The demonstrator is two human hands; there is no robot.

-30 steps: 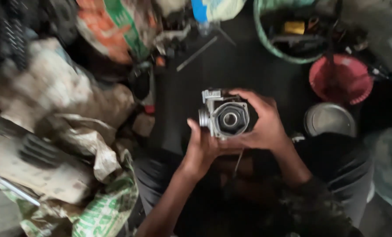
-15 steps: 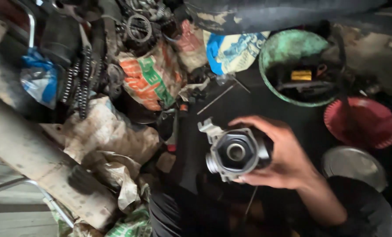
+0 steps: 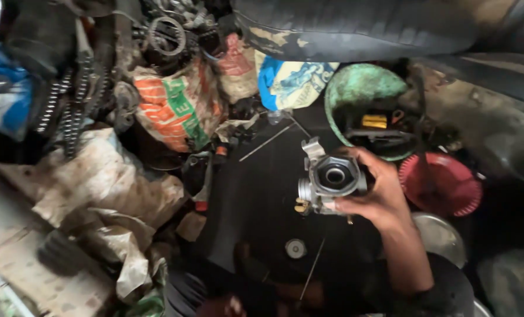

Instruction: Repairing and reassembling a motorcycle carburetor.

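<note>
- Dark, greasy floor (image 3: 256, 194) spreads below me, crowded with dirty sacks and chains.
- Beyond my hand, a green basin (image 3: 356, 88) holds dark tools and a yellow piece; a red bowl (image 3: 444, 185) sits beside it.
- My right hand (image 3: 373, 196) is clamped on a grey metal carburetor body (image 3: 329, 179), its round bore facing up.
- My left hand is out of sight.

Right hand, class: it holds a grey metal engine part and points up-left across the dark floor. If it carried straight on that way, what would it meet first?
Probably the thin metal rod on the dark mat, just beyond the metal part in the right hand; behind it, the printed sacks. Depth is unclear, so the hand might pass above them.
</note>
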